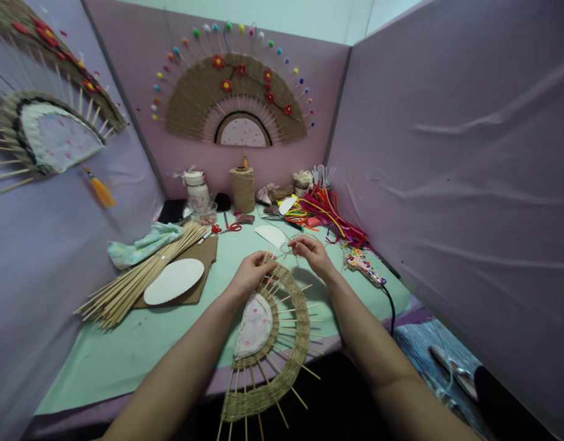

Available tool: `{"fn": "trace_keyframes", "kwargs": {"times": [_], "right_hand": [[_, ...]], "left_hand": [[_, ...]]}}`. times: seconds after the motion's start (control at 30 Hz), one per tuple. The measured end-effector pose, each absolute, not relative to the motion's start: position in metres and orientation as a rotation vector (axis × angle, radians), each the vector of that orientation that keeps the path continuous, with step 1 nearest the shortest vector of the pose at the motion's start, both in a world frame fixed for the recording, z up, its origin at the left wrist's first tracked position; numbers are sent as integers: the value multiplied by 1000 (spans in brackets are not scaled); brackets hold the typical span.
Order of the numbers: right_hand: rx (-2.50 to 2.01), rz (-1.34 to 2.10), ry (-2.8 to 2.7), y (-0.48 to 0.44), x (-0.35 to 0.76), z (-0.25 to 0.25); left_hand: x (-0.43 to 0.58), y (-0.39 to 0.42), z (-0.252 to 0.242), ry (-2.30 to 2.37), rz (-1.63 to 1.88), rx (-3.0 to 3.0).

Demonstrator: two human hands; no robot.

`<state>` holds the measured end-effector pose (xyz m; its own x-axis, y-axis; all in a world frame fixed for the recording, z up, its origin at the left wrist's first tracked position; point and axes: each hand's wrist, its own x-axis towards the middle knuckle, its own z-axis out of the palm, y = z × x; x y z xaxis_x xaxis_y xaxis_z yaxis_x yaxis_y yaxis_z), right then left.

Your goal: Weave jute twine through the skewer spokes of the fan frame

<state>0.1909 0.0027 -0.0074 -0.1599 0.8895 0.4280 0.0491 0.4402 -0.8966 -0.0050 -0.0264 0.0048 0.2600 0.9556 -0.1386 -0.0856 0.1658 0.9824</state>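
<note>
A half-round fan of sticks woven with twine (301, 318) hangs over the table's front edge, its straight side to the left and a spotted white half-circle (255, 324) at its centre. My left hand (255, 272) grips the fan's upper end, fingers wrapped round the sticks. Just right of it, my right hand (311, 252) pinches a thin length of twine (285, 248) that loops near the fan's top. More twine trails behind toward the twine spool (243, 188) at the back of the table.
Bundled sticks (144, 275) and a white oval (174, 282) lie on cardboard (207, 257) at left. Red scissors (233, 227) and a white half-disc (270, 235) sit behind my hands. Coloured strips (330, 211) and a glue gun (365, 269) lie right. Finished fans (185, 101) hang on the walls.
</note>
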Motion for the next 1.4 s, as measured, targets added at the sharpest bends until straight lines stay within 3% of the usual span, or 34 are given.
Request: {"fn": "trace_keyframes", "kwargs": {"times": [0.27,0.47,0.67,1.4], "right_hand": [[-896,1011,-1570,10,193,-16],[-908,1258,-1526,12,189,-19],[-881,1420,-1459,10,189,-19],[-847,1293,-1551,6,190,-12]], "left_hand": [[-8,-25,8,1032,986,1130],[-11,-22,10,1010,1028,1067],[-22,-16,11,887,826,961],[-35,-15,16,717,773,799]]}}
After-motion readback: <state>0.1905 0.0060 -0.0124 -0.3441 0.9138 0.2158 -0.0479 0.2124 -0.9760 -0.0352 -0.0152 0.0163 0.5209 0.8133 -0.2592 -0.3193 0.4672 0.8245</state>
